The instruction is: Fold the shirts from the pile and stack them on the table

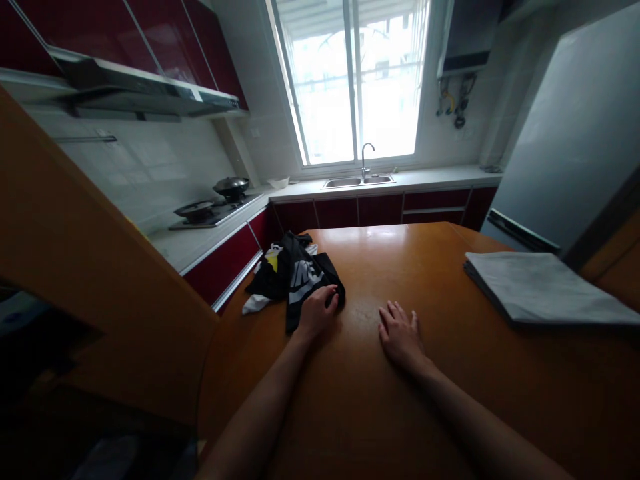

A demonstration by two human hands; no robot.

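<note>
Wooden table (370,413), rounded edge, fills the foreground; both forearms reach in over it from the near side. Left hand (316,312): at the near right part of a black garment (300,267) with a large pale print, fingers bent over the dark cloth, thumb apart from the fingertips; cannot tell whether any fabric is pinched beneath. The garment lies on the left half of the table, crumpled, near the far left edge, at the right side of a loose clothing pile (257,305) showing black, white and yellow parts. Right hand (400,335): palm down on bare tabletop, fingers extended and slightly spread, to the right of the garment and apart from it. Folded pale grey cloth (545,287), layered, lies flat at the table's right side, well apart from both hands. Beyond the table: white countertop (440,175) with a double-basin sink (343,182) and curved faucet (363,160) below a bright window (325,87). Left: gas stove (220,215) bearing two dark pans, range hood (145,93) above. Right: tall refrigerator (575,133), pale front.
</note>
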